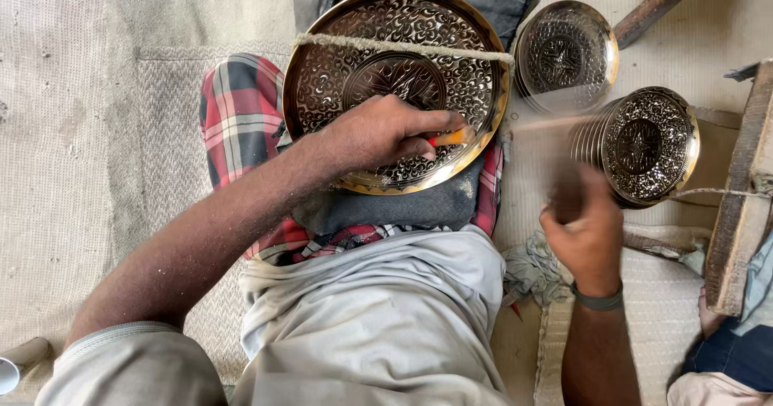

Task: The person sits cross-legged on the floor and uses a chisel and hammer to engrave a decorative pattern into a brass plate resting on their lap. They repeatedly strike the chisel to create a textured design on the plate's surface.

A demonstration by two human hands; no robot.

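The biggest risk I see is a slip: my left hand point(386, 136) pinches a thin orange-handled tool point(451, 138) with its tip set against the engraved brass plate point(394, 84), and if that tip is tilted or sits off its line when a blow lands, I judge it would skid across the bright rim and leave a scratch where the pattern should run clean. My right hand point(584, 229) is blurred, its fingers closed round something like a dark handle with a long pale streak above it – I cannot tell exactly what it is, though it looks like a striking tool in mid-swing. A swing that misses the tool's end could catch my left knuckles, which lie right beside it. The plate itself rests tilted on a dark cloth over my lap, against the checked fabric point(237, 108), with a frayed cord point(403, 48) stretched across its upper part; if that cord gives or the plate rocks on the soft cloth, the mark would wander. As for position – the plate lies directly under my left fingers, which touch its lower right area near the rim, while my right hand is well apart from it, out to the side near the stack of smaller engraved plates point(640, 144) and another small plate point(566, 54).
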